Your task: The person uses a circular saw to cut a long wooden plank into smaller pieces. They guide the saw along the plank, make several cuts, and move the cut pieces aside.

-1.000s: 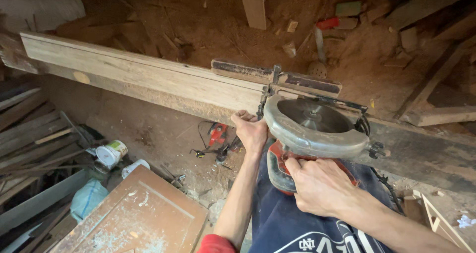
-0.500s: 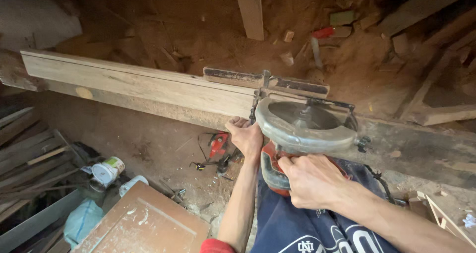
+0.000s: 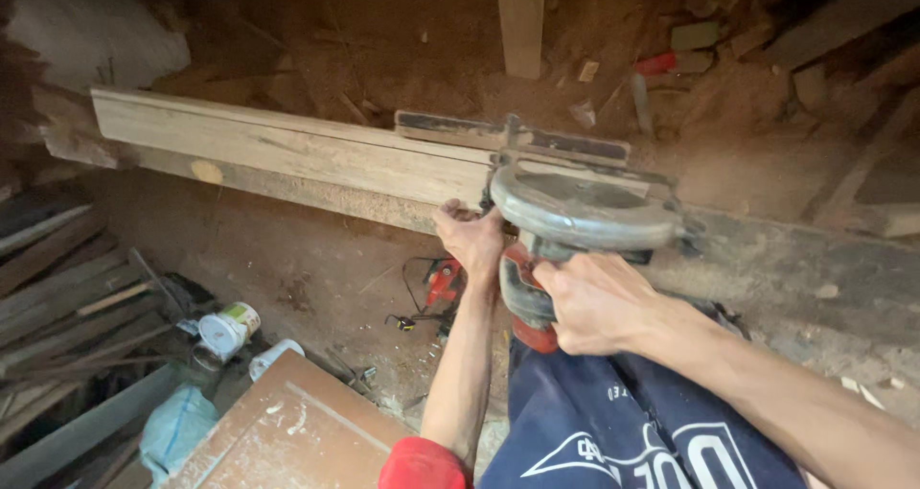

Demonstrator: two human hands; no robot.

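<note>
Two hands are seen on one machine. The fingers of the right hand (image 3: 596, 302) are wrapped tight round the red rear handle of the circular saw (image 3: 575, 225), while the fingers of the left hand (image 3: 474, 240) are curled narrow over the near edge of the long plank (image 3: 287, 149), just beside the saw's front corner.

Directly ahead of the fingers the round grey blade guard (image 3: 585, 209) is carried flat over the wood, and beyond it the dark rip fence bar (image 3: 513, 136) is laid across the plank's far edge. The plank is rested on the bench (image 3: 795, 259), a rough dark beam dusted with sawdust, and is stretched well away to the left of the left fingers.

Against the views of a second and half a second ago, the saw and both hands are found further left along the plank, with the same grips kept; the cut is judged to be under way along the grain, with most of the board's length left ahead of the blade.

Below the fingers a small red tool (image 3: 443, 280) with its cable is seen on the floor. Further out to the left, a white tin (image 3: 228, 330), a brown panel (image 3: 287, 431) and stacked timbers (image 3: 57, 307) are seen.
</note>
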